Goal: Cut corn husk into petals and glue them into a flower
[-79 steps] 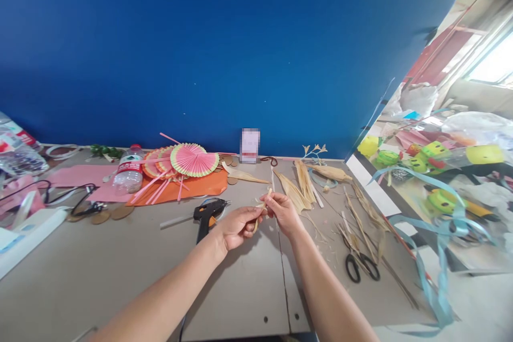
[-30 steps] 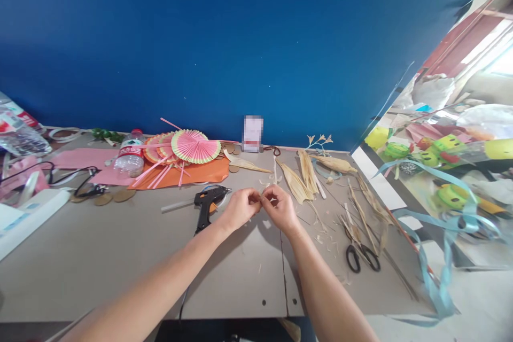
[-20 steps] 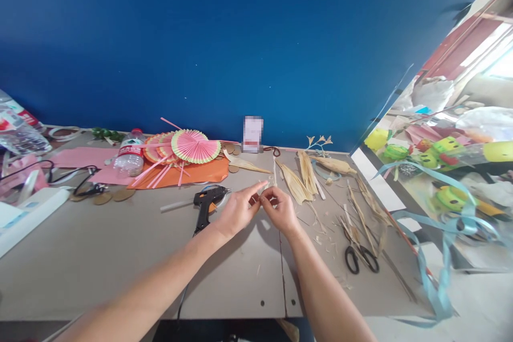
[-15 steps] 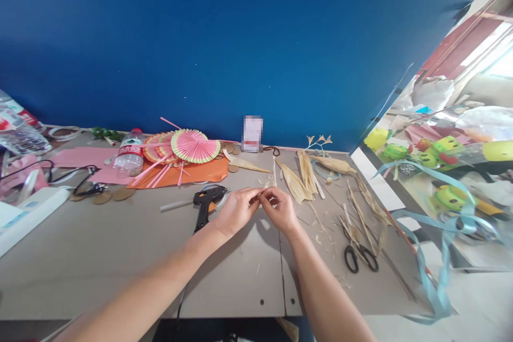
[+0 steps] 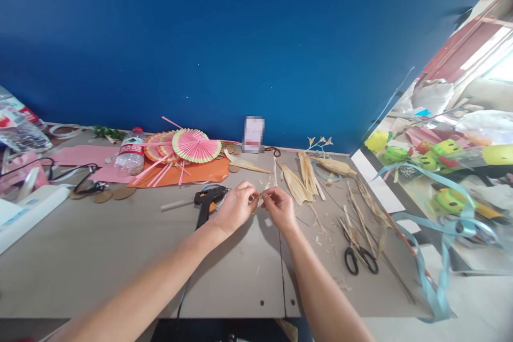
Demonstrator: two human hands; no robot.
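Above the grey table, my left hand (image 5: 237, 206) and my right hand (image 5: 281, 209) meet, fingertips almost touching. Both pinch a small tan piece (image 5: 260, 197) that looks like dried corn husk; most of it is hidden by the fingers. A black hot glue gun (image 5: 206, 206) lies just left of my left hand, a clear glue stick (image 5: 176, 204) out of its back. Behind and right of my right hand are dried corn husks (image 5: 294, 181). Scissors with black handles (image 5: 360, 259) rest farther right, husk strips around their blades.
Pink paper fans (image 5: 196, 145) lie on orange paper (image 5: 212, 171) at the back left, beside a plastic bottle (image 5: 130, 154). Blue ribbon (image 5: 443, 256) hangs over the right edge. A blue wall (image 5: 256, 53) closes off the back; husk scraps (image 5: 320, 239) dot the table.
My left hand's fingers have lifted and opened a little from the right hand's, so the small tan piece between them shows more. The view has shifted slightly; the other things lie as before.
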